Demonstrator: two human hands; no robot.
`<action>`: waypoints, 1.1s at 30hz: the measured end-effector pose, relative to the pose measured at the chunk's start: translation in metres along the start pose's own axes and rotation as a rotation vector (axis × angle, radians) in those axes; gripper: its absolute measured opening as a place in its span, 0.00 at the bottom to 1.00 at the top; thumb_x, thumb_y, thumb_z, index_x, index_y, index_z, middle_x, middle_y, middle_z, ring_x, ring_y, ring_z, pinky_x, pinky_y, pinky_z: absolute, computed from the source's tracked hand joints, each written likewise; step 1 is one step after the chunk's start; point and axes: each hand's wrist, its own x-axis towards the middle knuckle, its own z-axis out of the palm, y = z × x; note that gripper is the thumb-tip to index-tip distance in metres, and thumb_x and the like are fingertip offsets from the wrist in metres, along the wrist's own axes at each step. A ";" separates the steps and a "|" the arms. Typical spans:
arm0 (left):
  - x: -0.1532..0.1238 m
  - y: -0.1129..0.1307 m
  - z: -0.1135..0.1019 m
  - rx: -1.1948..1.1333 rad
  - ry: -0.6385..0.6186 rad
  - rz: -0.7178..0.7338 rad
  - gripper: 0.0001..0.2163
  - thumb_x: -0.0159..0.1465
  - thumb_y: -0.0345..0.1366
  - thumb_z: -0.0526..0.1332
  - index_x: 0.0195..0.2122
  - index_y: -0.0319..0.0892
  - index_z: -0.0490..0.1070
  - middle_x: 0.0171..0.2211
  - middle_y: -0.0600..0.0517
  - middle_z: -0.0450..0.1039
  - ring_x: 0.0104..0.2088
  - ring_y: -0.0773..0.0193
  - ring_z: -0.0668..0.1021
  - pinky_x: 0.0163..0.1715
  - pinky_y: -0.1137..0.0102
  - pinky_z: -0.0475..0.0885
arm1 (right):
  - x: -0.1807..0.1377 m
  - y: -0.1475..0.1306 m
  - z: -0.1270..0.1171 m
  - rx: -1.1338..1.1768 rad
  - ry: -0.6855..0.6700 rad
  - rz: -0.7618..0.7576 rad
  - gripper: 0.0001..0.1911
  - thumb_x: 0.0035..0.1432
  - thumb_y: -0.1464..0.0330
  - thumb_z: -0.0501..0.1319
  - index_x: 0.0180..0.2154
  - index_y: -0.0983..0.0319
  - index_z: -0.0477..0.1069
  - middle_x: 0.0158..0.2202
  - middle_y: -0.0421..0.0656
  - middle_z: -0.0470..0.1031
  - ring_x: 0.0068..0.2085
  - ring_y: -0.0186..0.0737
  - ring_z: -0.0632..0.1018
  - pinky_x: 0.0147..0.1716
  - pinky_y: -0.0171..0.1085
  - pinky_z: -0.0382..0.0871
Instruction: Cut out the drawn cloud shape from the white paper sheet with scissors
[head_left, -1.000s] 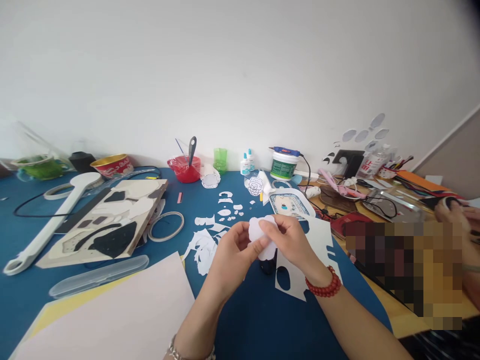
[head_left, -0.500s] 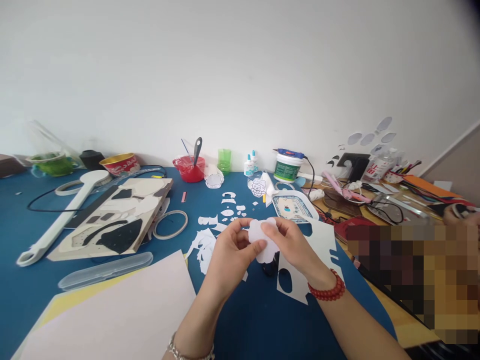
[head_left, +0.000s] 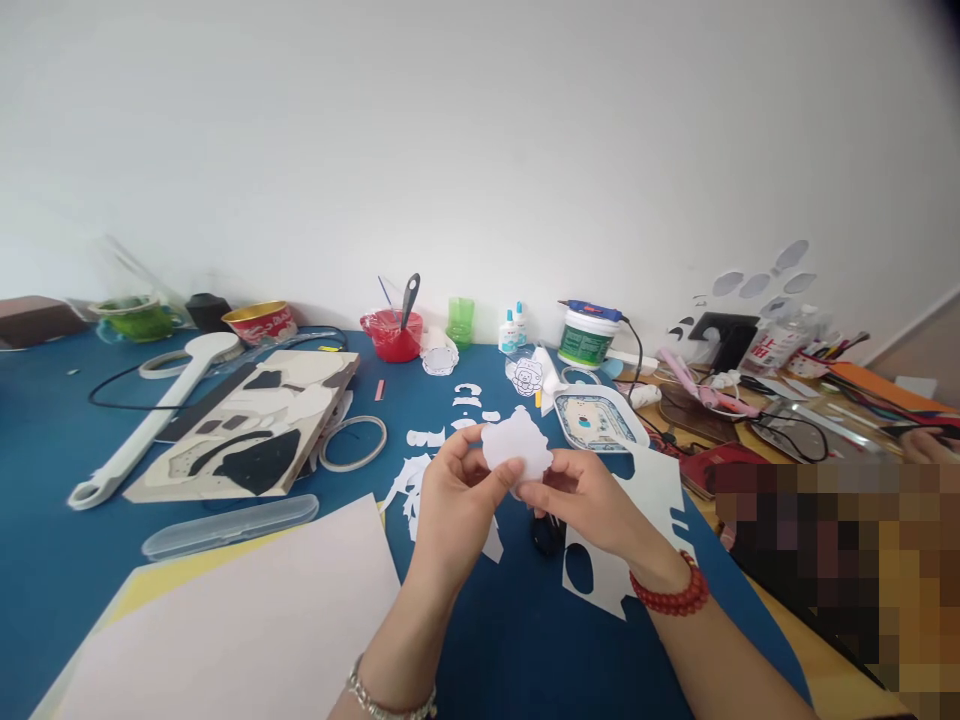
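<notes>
A small white cut-out with a scalloped edge (head_left: pixel 516 446) is held up over the blue table (head_left: pixel 67 560). My left hand (head_left: pixel 457 500) pinches its left and lower edge with thumb and fingers. My right hand (head_left: pixel 589 505), with a red bead bracelet at the wrist, pinches its lower right edge. Below the hands lie white paper offcuts (head_left: pixel 637 520) and a small black object (head_left: pixel 547 535).
A pale sheet over yellow paper (head_left: pixel 247 620) lies front left, with a clear case (head_left: pixel 229 525), a board with black and white shapes (head_left: pixel 255 425) and a tape ring (head_left: pixel 352 442) beyond. Glue bottles (head_left: pixel 514 330), a red bowl (head_left: pixel 394 335) and a tub (head_left: pixel 587 338) line the back. Another person's hand (head_left: pixel 928 445) shows far right.
The cut-out has been turned and raised a little; my right fingers slid from its top edge down to its lower right edge. The view has shifted slightly to the left.
</notes>
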 end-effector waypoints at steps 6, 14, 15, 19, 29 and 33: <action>0.000 -0.001 0.000 -0.031 0.016 -0.002 0.23 0.51 0.39 0.72 0.46 0.43 0.69 0.26 0.57 0.77 0.27 0.68 0.77 0.32 0.73 0.73 | -0.001 -0.001 0.000 0.019 -0.005 -0.029 0.16 0.57 0.57 0.67 0.29 0.64 0.73 0.26 0.40 0.72 0.28 0.36 0.72 0.28 0.33 0.65; 0.002 0.000 -0.001 -0.015 -0.056 -0.073 0.14 0.53 0.44 0.70 0.35 0.39 0.76 0.31 0.51 0.78 0.31 0.65 0.76 0.34 0.71 0.71 | -0.001 0.002 -0.005 -0.031 -0.041 -0.042 0.16 0.58 0.57 0.66 0.30 0.64 0.73 0.25 0.41 0.70 0.27 0.35 0.68 0.27 0.34 0.63; 0.002 0.000 -0.001 -0.006 -0.041 -0.073 0.13 0.54 0.44 0.69 0.32 0.40 0.75 0.29 0.52 0.76 0.29 0.67 0.74 0.31 0.73 0.69 | -0.001 0.001 -0.005 -0.061 -0.050 -0.044 0.16 0.58 0.57 0.66 0.30 0.64 0.73 0.25 0.41 0.70 0.27 0.35 0.69 0.27 0.35 0.63; 0.001 -0.002 -0.003 0.030 -0.012 -0.069 0.12 0.55 0.44 0.68 0.29 0.40 0.74 0.26 0.55 0.72 0.27 0.70 0.70 0.28 0.75 0.64 | -0.001 -0.003 -0.007 -0.117 -0.080 -0.056 0.15 0.58 0.57 0.66 0.31 0.64 0.75 0.26 0.42 0.72 0.28 0.37 0.70 0.29 0.35 0.65; 0.002 -0.002 -0.006 0.078 -0.060 -0.118 0.18 0.55 0.52 0.66 0.28 0.40 0.72 0.23 0.56 0.69 0.25 0.69 0.68 0.27 0.74 0.63 | -0.003 -0.003 -0.011 0.008 -0.141 -0.009 0.14 0.56 0.58 0.67 0.31 0.64 0.74 0.26 0.42 0.72 0.27 0.36 0.70 0.27 0.34 0.64; 0.001 0.001 -0.006 0.050 -0.097 -0.122 0.17 0.56 0.51 0.66 0.31 0.40 0.73 0.27 0.53 0.73 0.28 0.67 0.72 0.33 0.72 0.68 | -0.003 -0.002 -0.012 0.118 -0.138 -0.043 0.13 0.57 0.60 0.67 0.32 0.64 0.74 0.27 0.41 0.72 0.28 0.36 0.72 0.28 0.33 0.66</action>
